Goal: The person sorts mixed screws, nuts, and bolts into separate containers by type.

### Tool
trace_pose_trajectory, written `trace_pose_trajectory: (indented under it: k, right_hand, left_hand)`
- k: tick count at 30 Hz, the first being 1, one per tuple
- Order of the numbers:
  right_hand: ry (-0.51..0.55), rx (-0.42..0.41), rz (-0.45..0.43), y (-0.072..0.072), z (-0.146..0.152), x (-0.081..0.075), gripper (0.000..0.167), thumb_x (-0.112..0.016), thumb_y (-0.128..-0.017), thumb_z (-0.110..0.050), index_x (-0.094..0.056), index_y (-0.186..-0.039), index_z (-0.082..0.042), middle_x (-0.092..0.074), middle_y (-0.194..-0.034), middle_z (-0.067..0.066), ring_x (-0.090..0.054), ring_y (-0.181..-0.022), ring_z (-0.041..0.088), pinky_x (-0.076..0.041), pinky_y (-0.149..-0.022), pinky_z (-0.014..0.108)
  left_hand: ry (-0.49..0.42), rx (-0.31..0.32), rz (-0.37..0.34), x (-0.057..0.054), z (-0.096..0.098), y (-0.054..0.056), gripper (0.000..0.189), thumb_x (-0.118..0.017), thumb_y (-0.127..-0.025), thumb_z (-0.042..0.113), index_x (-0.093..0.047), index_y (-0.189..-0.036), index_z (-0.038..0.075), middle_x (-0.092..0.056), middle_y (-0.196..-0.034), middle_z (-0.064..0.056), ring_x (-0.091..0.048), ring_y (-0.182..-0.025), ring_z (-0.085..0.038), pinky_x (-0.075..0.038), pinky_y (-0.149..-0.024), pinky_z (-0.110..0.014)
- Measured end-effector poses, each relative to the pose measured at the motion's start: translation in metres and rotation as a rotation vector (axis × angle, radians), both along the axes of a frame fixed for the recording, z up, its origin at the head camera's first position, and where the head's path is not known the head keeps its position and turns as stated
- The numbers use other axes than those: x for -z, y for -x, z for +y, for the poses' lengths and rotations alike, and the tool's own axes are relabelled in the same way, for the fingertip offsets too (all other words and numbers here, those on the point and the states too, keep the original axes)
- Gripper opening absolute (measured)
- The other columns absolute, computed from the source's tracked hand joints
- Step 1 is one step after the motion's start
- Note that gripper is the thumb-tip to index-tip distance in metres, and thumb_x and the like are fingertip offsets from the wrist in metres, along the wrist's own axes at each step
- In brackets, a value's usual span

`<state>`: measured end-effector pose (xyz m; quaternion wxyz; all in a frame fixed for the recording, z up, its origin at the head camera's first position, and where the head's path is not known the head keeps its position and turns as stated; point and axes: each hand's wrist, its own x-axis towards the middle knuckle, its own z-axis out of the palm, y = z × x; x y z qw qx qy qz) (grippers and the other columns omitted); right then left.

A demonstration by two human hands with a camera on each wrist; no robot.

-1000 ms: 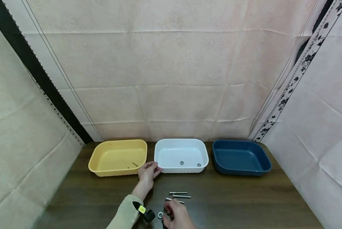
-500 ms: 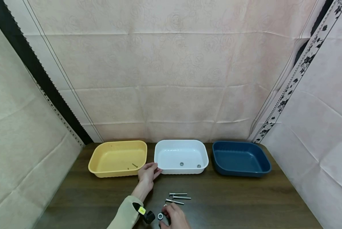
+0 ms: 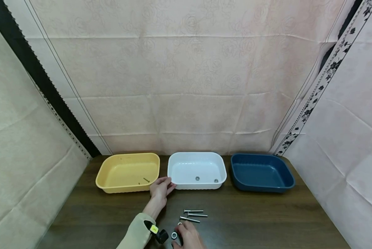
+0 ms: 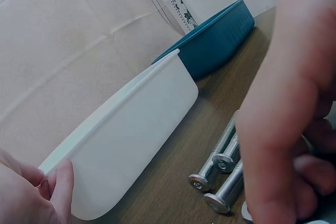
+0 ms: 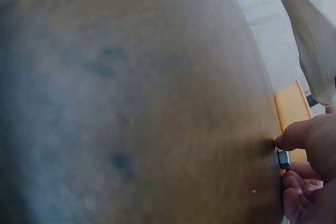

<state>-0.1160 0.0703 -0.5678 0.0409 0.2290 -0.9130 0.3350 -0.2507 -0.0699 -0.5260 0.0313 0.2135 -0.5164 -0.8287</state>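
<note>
My left hand (image 3: 160, 188) pinches the front left corner of the white tray (image 4: 131, 129), thumb outside the rim. Two metal nuts lie in that tray. My right hand (image 3: 190, 237) is low over the table, its thumb and curled fingers (image 5: 302, 169) at either side of a hex nut (image 5: 283, 159); in the head view the nut's round hole faces up. Another small metal ring (image 3: 179, 223) shows partly behind the right fingers. Just beyond lie three silver flat-headed bolts (image 3: 193, 215), their heads toward the left. In the left wrist view the right hand covers part of them.
A yellow tray (image 3: 120, 162) with two small screws (image 3: 146, 180) stands left of the white one. To the right is a dark blue tray (image 3: 262, 169). All three stand along the back of the brown wooden table (image 3: 251, 221), before a pale cloth backdrop.
My right hand has shifted slightly left and down, from beside the bolts to around the hex nut, uncovering the nearest bolt. My left hand stays at the white tray's corner.
</note>
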Motion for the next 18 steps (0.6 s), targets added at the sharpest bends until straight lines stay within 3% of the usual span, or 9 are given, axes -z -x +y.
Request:
trace_pose_trajectory:
  k: [9,18]
  right_hand:
    - [-0.034,-0.022,-0.086,0.0033,-0.0025,-0.0032,0.022,-0.084,-0.078,-0.021,-0.070,-0.093,-0.013,-0.048,-0.087,-0.011,-0.047,-0.081,0.005,-0.049,-0.066,0.024]
    - [-0.020,-0.005,-0.023,0.0029,-0.0060,-0.0023,0.016,-0.082,-0.077,-0.013,-0.069,-0.087,-0.012,-0.047,-0.083,-0.011,-0.046,-0.077,0.004,-0.048,-0.062,0.022]
  left_hand:
    - [0.000,-0.006,0.001,0.0005,-0.0003,0.0002,0.027,-0.063,-0.094,-0.006,-0.055,-0.117,-0.016,-0.060,-0.101,-0.027,-0.067,-0.080,-0.024,-0.063,-0.073,-0.034]
    - [0.001,-0.010,-0.009,-0.0008,0.0002,-0.0004,0.028,-0.063,-0.093,-0.006,-0.055,-0.119,-0.016,-0.061,-0.102,-0.028,-0.068,-0.081,-0.025,-0.062,-0.074,-0.035]
